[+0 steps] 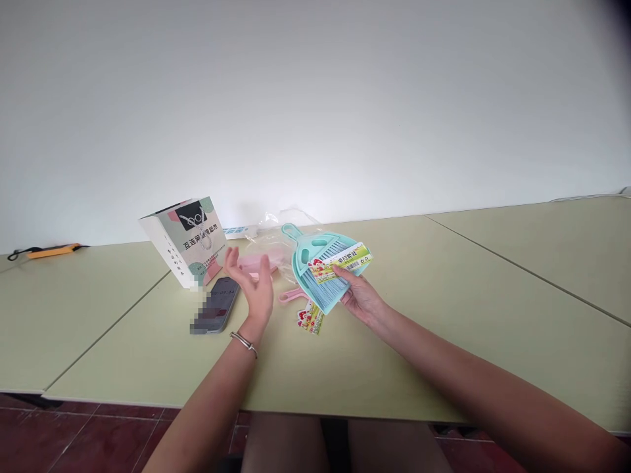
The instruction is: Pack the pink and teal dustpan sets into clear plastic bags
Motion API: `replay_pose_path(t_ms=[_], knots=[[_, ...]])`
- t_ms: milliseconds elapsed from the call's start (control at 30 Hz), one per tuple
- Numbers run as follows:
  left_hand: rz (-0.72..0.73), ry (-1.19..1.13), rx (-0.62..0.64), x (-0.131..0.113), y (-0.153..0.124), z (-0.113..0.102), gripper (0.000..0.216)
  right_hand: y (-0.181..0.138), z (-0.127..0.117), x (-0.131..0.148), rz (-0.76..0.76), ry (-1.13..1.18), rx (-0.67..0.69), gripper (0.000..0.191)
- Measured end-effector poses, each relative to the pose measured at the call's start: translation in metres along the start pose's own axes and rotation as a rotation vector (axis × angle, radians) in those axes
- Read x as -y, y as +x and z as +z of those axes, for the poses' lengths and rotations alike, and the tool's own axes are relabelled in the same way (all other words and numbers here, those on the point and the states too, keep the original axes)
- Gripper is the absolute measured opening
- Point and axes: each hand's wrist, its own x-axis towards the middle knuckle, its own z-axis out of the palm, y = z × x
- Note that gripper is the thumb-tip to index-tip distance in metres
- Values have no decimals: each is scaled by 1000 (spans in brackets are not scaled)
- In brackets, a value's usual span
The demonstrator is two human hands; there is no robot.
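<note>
My right hand [362, 299] grips a small turquoise dustpan [321, 244] by its wide front edge, thumb on top. A brush with blue bristles [325, 284] sits in the pan, and a printed card label [342, 261] lies across it under my thumb. The pan's looped handle points up and away from me. To the left, my left hand [252, 286] is raised with fingers apart and curved, holding nothing. Below the pan, a pink handle [292, 295] and another printed label [310, 318] rest on the table, partly covered.
Left of my left hand lies a phone [224, 305], partly pixelated. Behind it stands a paper gift bag [190, 240]. Clear plastic wrapping [276, 230] and a pink object [254, 263] lie behind my hands. An orange item with a black strap [54, 250] is at the far left.
</note>
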Motion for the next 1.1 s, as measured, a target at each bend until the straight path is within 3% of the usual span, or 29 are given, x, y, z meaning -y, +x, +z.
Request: replay_pose_path(t_ms=[67, 133, 200, 267, 467, 600, 667, 767, 833, 900, 1000, 1100], knots=[[-354, -131, 72, 2, 3, 3, 51, 0, 0, -1, -6, 10, -8, 18], [-661, -321, 340, -1, 2, 7, 48, -1, 0, -3, -5, -1, -19, 15], [-853, -496, 669, -9, -5, 12, 54, -3, 1, -7, -5, -21, -34, 16], [-893, -573, 843, -16, -15, 15, 47, -5, 4, -11, -12, -46, -62, 18], [-871, -582, 849, -14, -18, 12, 51, -4, 1, -8, -90, -293, -30, 37], [-957, -581, 954, -5, 0, 2, 51, 5, -15, 15, -261, -490, -353, 72], [-980, -587, 978, -3, 5, -1, 50, 8, -20, 25, -205, -510, -358, 79], [-1047, -577, 943, -1, 6, -1, 48, 8, -21, 29, 48, -417, 11, 50], [-1079, -570, 871, -1, 7, -1, 45, 8, -18, 24, 119, -335, 124, 29], [-1056, -582, 844, -1, 9, -1, 44, 10, -16, 19, 95, -272, 44, 18], [-969, -665, 948, -2, 14, -5, 44, 13, -17, 16, 53, -223, -81, 11], [-938, -716, 989, 0, 16, -8, 48, 15, -20, 20, 62, -233, -98, 10]])
